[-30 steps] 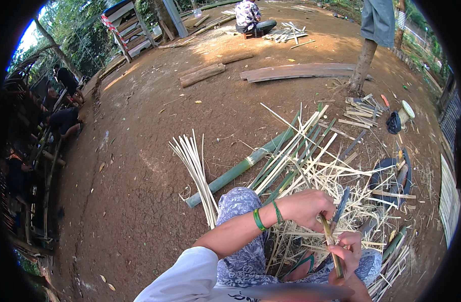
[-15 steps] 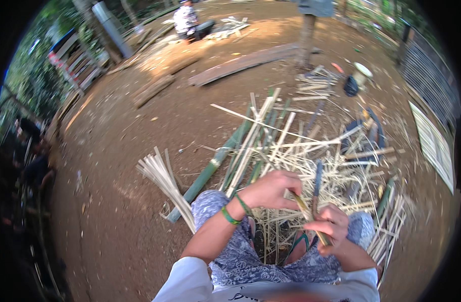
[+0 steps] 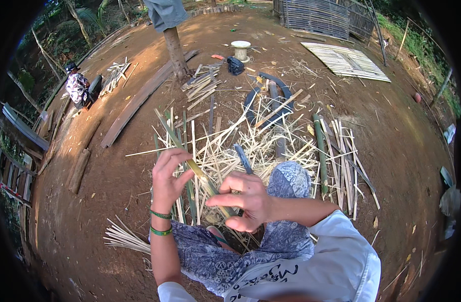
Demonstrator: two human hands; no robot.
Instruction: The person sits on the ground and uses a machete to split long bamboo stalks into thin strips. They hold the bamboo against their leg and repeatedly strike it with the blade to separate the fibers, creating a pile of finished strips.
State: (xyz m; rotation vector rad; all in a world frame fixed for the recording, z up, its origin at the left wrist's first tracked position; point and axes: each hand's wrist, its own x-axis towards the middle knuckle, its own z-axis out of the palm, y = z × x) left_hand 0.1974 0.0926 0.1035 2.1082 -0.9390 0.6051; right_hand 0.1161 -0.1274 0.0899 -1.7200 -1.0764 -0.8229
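Observation:
A split bamboo strip [image 3: 203, 179], green and yellow with a pale node, slants across in front of me. My left hand [image 3: 170, 173] holds it between thumb and fingers at its middle; green bands circle that wrist. My right hand [image 3: 245, 201] pinches the strip's near end between thumb and fingers. A knife [image 3: 243, 159] with a dark, worn blade sticks up from behind the right hand's fingers, pointing away from me; its handle is hidden by the hand. Below and beyond the hands, pale bamboo shavings [image 3: 225, 146] are heaped on the ground.
A bundle of thin strips [image 3: 122, 236] lies left of my knee. To the right are a green bamboo pole [image 3: 319, 151] and more split strips [image 3: 346, 166]. Farther off are a plank [image 3: 140, 98], a white spool-shaped stand [image 3: 240, 50], a slatted panel [image 3: 344, 60] and a seated person [image 3: 78, 88].
The view has swung to the right. Both hands still hold the bamboo strip, which shows more of its length, and the left hand's fingers have turned upward. The knife stays in the right hand.

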